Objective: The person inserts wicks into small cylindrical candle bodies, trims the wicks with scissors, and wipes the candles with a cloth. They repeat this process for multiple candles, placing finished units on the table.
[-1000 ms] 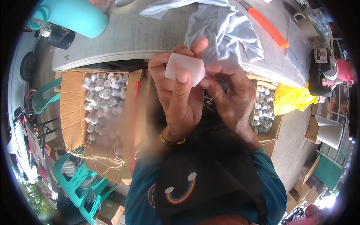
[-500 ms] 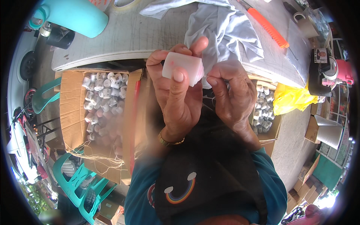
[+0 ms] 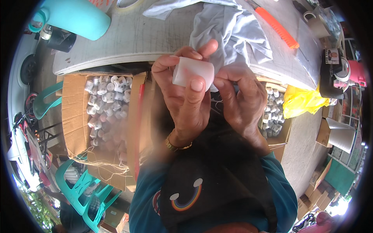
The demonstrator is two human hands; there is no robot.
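Observation:
A short, whitish cylinder that looks like a wax candle (image 3: 190, 72), with a pink tint, is held up in front of me. My left hand (image 3: 186, 89) is closed round it, thumb on the near side and fingers behind. Close to its right end, my right hand (image 3: 243, 91) pinches thumb and forefinger together. Whatever lies in that pinch, if anything, is too small to make out. Both hands are just off the near edge of the table (image 3: 116, 42).
Cardboard boxes of small white cylinders stand left (image 3: 74, 116) and right (image 3: 287, 134); pale strings (image 3: 107, 169) hang over the left one. On the table lie a grey cloth (image 3: 229, 31), an orange-handled cutter (image 3: 276, 28) and a teal bottle (image 3: 77, 19). A yellow plastic bag (image 3: 305, 103) hangs at right.
My left hand has turned the candle, so its pinkish right end now shows as a smooth rounded edge. It has come slightly toward my right hand, which stays in its pinch.

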